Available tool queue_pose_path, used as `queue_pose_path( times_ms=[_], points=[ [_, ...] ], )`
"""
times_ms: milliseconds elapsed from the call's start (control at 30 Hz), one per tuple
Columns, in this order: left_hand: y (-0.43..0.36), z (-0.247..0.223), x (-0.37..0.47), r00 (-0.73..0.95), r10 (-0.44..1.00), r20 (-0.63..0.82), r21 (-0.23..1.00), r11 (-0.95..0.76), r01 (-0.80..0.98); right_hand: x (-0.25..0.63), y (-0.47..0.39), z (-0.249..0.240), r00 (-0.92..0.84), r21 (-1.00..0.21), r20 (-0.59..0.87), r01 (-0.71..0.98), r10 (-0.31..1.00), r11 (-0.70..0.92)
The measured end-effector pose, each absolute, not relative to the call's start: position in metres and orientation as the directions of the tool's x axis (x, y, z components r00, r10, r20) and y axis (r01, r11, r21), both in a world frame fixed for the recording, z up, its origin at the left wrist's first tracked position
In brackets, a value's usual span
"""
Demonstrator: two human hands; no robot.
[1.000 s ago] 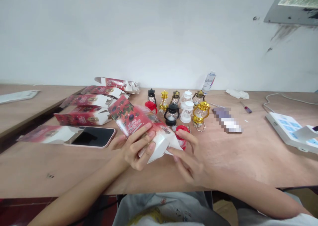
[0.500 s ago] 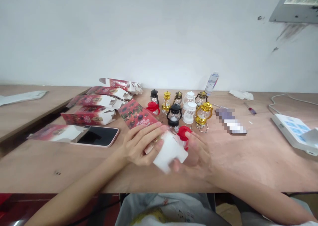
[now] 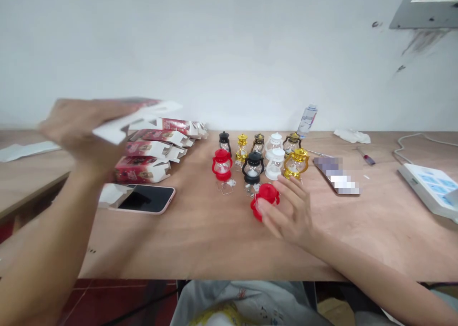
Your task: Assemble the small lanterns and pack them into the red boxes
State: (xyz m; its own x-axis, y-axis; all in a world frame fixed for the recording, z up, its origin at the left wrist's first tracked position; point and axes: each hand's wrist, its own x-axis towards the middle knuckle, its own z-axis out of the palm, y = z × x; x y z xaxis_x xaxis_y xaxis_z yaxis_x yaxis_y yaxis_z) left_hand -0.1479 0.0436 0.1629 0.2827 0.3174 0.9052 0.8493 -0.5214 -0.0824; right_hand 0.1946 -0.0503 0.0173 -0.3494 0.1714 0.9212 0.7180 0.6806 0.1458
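On the near part of the desk, the right hand is holding the near red lantern; its fingers are gripping the lantern loosely, with some of them spreading beside its top. The lantern is leaning a little, and whether its base is touching the desk I cannot tell. A light, even hold around the body seems better here than pressing on the thin handle, and the lantern should be kept clear of its neighbours.

To the left, a phone is lying flat. Above the desk on this side, the left hand is holding a raised carton, its fingers closing on it, although motion is blurring them. The white flaps are sticking out, so the grip should be firm but not crushing, and the flaps should not be catching on the other cartons lying just beyond.

Farther, the far red lantern, a black lantern, a white lantern and a gold lantern are standing upright in front of more lanterns. Behind them, near the wall, a clear bottle is leaning.
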Motion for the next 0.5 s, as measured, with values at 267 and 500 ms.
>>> queue_pose_path(
  times_ms=[267, 500],
  points=[
    [0.117, 0.135, -0.179, 0.407, 0.678, 0.612, -0.073, -0.464, 0.883, 0.192, -0.044, 0.022, -0.408, 0.018, 0.747, 0.801, 0.524, 0.599],
    [0.118, 0.125, -0.204, 0.532, 0.764, 0.365, 0.001, -0.572, 0.821, 0.189, -0.045, 0.015, -0.388, -0.085, 0.658, 0.814, 0.646, 0.575]
  ],
)
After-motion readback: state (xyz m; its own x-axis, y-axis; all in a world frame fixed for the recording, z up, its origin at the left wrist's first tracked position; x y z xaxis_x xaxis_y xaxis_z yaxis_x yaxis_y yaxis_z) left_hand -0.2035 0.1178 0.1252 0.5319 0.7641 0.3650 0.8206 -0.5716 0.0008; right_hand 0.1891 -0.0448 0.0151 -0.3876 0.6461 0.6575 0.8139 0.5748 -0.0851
